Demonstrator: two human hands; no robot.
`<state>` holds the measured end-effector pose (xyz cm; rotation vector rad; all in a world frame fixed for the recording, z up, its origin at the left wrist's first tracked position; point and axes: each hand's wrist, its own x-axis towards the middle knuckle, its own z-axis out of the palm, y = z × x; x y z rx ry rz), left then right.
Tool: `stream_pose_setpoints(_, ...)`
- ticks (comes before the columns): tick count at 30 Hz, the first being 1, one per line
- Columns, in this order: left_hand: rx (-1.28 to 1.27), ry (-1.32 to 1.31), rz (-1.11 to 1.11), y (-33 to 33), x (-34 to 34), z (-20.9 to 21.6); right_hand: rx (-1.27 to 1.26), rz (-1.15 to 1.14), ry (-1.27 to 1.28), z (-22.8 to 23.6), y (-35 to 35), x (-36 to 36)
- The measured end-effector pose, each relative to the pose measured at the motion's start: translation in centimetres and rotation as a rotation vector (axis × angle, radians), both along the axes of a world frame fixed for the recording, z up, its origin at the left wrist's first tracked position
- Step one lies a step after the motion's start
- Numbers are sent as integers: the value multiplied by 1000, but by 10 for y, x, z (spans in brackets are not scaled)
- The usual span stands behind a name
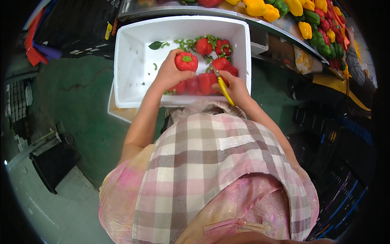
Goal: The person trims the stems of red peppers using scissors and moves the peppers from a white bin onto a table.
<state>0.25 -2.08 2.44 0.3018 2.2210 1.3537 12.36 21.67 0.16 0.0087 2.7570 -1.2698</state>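
Head view | my left hand (pixel 170 73) gripped a glossy red bell pepper (pixel 186 61) over the white foam box (pixel 130 61) | right hand (pixel 233 87) closed round a yellow-handled knife (pixel 222 86) | judged mid-trimming; next, blade to green stem.

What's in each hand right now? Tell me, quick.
Left hand: closed around a red bell pepper, held over the white foam box.
Right hand: closed on a yellow-handled knife.

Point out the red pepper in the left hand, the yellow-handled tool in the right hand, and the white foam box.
red pepper (pixel 186 61), head view, on its red shoulder beside the green stem.
yellow-handled tool (pixel 224 90), head view, mid-handle.
white foam box (pixel 134 61), head view, on its bare floor.
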Motion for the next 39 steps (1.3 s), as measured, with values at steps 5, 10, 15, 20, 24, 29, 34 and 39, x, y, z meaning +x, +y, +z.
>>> stream_pose_setpoints(5,931,-640,125,3,-6,-12,-1098,-235,-467,19,13,-19)
stream_pose_setpoints(10,656,-370,-44,38,14,10,-1502,-117,-545,1,8,-30)
stream_pose_setpoints(15,663,-284,-138,48,7,3,-1566,-102,-440,7,29,-30)
stream_pose_setpoints(20,592,-396,-63,38,11,-5,-1336,-178,-143,55,125,-83)
stream_pose_setpoints(24,546,-407,44,36,16,-14,-1455,40,253,114,289,-183)
stream_pose_setpoints(29,395,-212,134,8,14,-41,-1482,-380,746,189,344,-226)
stream_pose_setpoints(34,-206,221,173,-53,-19,-97,-1334,-392,255,101,227,-154)
stream_pose_setpoints(39,-550,166,-160,-77,-31,-116,-1245,-421,-161,7,113,-72)
